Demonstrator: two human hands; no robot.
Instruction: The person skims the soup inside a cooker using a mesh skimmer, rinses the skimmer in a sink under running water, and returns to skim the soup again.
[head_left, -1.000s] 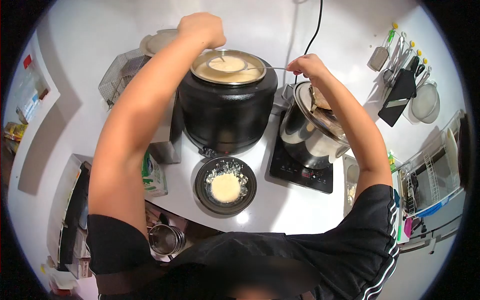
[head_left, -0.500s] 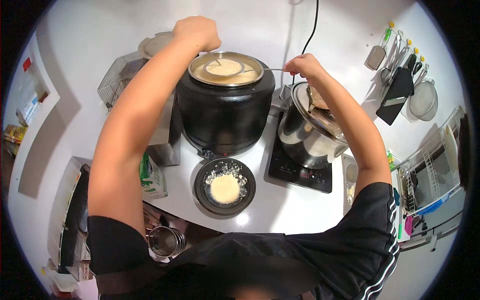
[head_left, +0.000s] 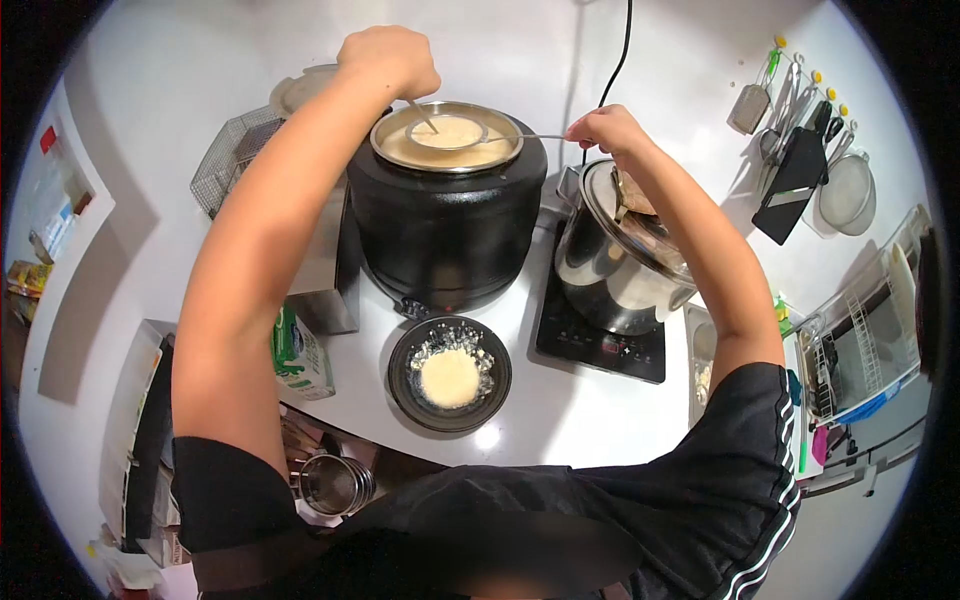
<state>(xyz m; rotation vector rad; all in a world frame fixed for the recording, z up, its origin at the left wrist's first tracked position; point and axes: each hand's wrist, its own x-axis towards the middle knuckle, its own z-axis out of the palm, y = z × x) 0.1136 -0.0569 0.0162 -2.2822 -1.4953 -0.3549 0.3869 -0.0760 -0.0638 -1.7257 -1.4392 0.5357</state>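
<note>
A black soup kettle (head_left: 447, 240) stands on the counter, its metal-rimmed inner pot filled with creamy pale-yellow liquid (head_left: 400, 150). Across the opening, a round strainer (head_left: 484, 136) sits in the liquid, with creamy liquid inside its ring. My right hand (head_left: 603, 130) is closed on the strainer's thin handle, right of the kettle. Above the kettle's left rim, my left hand (head_left: 388, 62) grips a slim utensil handle (head_left: 424, 115) that slants down into the strainer; its lower end is hidden in the liquid. Nearer me, a black bowl (head_left: 402, 392) holds a pale-yellow mass and whitish crumbly bits.
A lidded steel pot (head_left: 605, 285) stands on a black induction cooker (head_left: 600, 357) at right. A green-and-white carton (head_left: 302, 355) and a wire basket (head_left: 215, 165) are at left. Utensils and another strainer (head_left: 848, 195) hang on the right wall. A dish rack (head_left: 860, 350) is far right.
My left hand has shifted slightly up and left, and the utensil handle leans differently inside the strainer. My right hand still holds the strainer in about the same place.
</note>
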